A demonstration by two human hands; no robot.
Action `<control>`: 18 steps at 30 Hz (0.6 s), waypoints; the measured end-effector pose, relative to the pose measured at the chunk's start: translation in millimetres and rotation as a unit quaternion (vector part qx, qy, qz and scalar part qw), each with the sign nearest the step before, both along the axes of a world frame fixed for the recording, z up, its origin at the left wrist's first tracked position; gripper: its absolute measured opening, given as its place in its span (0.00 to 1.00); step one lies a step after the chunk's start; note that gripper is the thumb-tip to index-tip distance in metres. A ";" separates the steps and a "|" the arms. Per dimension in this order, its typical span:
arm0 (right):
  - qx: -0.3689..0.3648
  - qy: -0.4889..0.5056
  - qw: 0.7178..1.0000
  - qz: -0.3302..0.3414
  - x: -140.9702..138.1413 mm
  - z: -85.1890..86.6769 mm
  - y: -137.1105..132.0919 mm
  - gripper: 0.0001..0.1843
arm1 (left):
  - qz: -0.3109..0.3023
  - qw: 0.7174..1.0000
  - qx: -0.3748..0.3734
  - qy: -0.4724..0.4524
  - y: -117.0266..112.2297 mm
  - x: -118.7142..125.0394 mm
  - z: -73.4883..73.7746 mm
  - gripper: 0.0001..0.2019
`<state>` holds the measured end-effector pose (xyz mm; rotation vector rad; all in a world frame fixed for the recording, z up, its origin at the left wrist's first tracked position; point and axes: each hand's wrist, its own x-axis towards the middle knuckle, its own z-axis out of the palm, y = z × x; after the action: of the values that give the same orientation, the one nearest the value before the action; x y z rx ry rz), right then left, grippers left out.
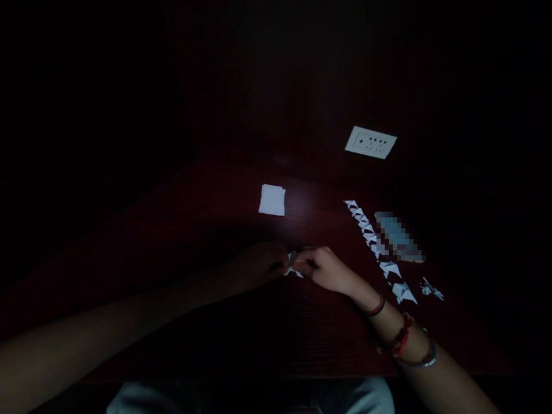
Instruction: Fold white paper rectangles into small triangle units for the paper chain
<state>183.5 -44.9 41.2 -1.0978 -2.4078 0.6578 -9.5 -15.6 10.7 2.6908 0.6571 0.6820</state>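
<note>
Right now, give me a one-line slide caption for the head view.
Both hands, left hand and right hand, pinch a small folded paper piece on a dark table.

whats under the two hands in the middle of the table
A small folded white paper piece is pinched between the left hand and right hand, just above the dark table. Most of it is covered by fingers.
</note>
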 end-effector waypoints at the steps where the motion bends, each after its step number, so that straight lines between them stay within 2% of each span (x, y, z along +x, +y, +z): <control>1: -0.011 0.002 1.000 -0.005 -0.5 -0.3 0.5 0.08 | 0.000 1.000 -0.010 -0.006 -0.7 0.5 -0.1 0.05; 9: -0.050 -0.018 0.998 -0.020 0.8 -1.4 3.6 0.08 | 0.023 0.997 -0.064 -0.022 -4.3 2.5 1.1 0.03; 14: -0.114 0.021 0.993 -0.022 2.9 -2.8 4.8 0.04 | 0.036 0.995 -0.091 -0.033 -5.4 5.0 0.5 0.05; 18: -0.102 -0.002 0.995 -0.015 2.3 -1.4 4.3 0.04 | 0.022 0.993 -0.110 -0.044 -4.6 6.4 0.8 0.03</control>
<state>185.9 -40.6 39.9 -1.2124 -2.3635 0.9083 -3.2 -20.2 11.5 2.4377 0.7250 0.6924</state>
